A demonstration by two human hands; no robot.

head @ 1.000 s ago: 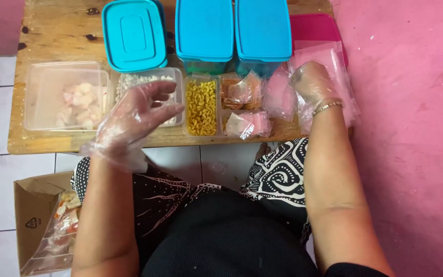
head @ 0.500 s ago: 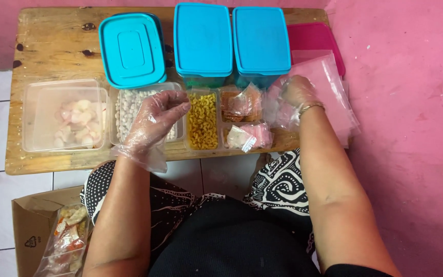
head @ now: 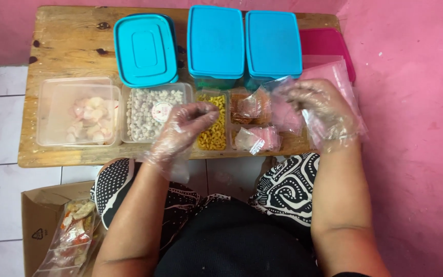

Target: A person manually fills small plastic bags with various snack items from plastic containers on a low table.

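Both my hands wear clear plastic gloves. My left hand [head: 183, 131] hovers with its fingers pinched together over a narrow clear tub of yellow macaroni [head: 213, 134]; whether it holds any pieces is hidden. Just left of it is a tub of small white pellets [head: 149, 110]. My right hand [head: 324, 110] holds a small clear plastic bag [head: 282, 105] by its edge, above the table's right end. A stack of similar clear bags [head: 337, 72] lies behind that hand.
On the low wooden table [head: 73, 46] stand a clear tub of pale crackers [head: 80, 115], sachets [head: 257, 138] in small tubs, three teal-lidded boxes [head: 216, 41] and a pink lid [head: 329, 43]. A cardboard box [head: 39, 225] with filled packets sits on the tiled floor at lower left.
My left hand moved right from the white pellets to above the macaroni, closing its fingers. My right hand lifted a clear bag off the stack and drew it toward me.
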